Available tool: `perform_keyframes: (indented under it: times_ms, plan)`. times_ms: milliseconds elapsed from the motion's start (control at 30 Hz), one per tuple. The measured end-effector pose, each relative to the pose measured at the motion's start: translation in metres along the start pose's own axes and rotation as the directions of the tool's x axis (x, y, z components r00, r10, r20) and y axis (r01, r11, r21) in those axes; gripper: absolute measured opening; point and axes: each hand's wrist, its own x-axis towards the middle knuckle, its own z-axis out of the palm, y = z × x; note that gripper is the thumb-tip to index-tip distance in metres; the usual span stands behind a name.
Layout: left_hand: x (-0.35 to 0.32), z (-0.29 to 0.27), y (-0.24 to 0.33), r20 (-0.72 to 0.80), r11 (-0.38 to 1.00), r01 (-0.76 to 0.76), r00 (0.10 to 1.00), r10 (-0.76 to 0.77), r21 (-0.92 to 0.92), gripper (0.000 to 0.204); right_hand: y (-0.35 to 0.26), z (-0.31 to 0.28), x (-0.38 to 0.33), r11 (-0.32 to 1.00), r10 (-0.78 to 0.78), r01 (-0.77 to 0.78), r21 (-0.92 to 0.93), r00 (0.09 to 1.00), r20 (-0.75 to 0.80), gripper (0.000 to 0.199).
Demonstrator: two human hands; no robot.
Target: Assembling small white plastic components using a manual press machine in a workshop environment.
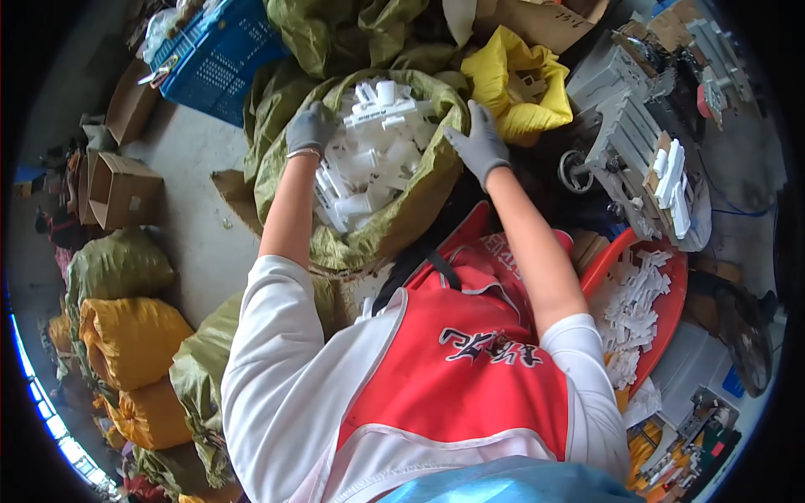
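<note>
Far out to the left of both hands, on the concrete floor (189,168), stand open cardboard boxes (126,191) and, nearer the body, tied green and yellow sacks (134,335). Up beyond the left hand sits a blue plastic crate (220,59).

The left hand (310,130), in a grey glove, rests on the left rim of an open green sack (394,226), fingers curled over the cloth edge, gripping it as far as can be seen. Between the two hands the mouth of the sack lies open, heaped with white plastic parts (373,159). These look light and stiff singly, smooth and apt to slide over one another; the full sack is probably heavy and slumps, since its woven cloth is soft and gives no firm wall. The rolled rim, where both hands already are, seems the best place to take hold.

The right hand (480,144), also gloved, lies flat and spread on the right rim of the sack, holding nothing closed.

Just beyond the right hand a yellow bag (520,88) gapes, touching the green sack. Further right stands a grey metal machine (637,142) with white pieces on it, close enough to hinder any swing that way. Below the right forearm an orange basin (671,285) holds more white parts, and a red apron (461,360) covers the person's chest.
</note>
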Motion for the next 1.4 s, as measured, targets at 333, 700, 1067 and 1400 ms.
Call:
perform_keyframes:
  times_ms: [333, 700, 1067, 1400]
  plan:
    - [0.049, -0.072, -0.068, -0.424, 0.927, 0.07, 0.875, -0.235, -0.369, 0.021, -0.015, -0.021, 0.012, 0.448, 0.048, -0.092, 0.889, 0.996, 0.079, 0.017]
    - [0.062, -0.08, -0.147, -0.236, 0.805, 0.16, 0.907, -0.348, -0.572, 0.018, 0.045, -0.05, -0.045, 0.655, 0.157, -0.098, 0.749, 0.988, -0.008, 0.022]
    - [0.027, -0.057, -0.157, -0.207, 0.701, 0.147, 0.896, -0.394, -0.698, 0.032, 0.063, -0.116, -0.196, 0.98, -0.076, 0.097, 0.173, 0.989, -0.125, 0.052]
    - [-0.071, -0.096, -0.039, -0.269, 0.568, -0.018, 0.892, -0.362, -0.823, 0.033, 0.352, -0.177, -0.354, 0.556, 0.81, -0.828, 0.067, 0.522, -0.268, 0.047]
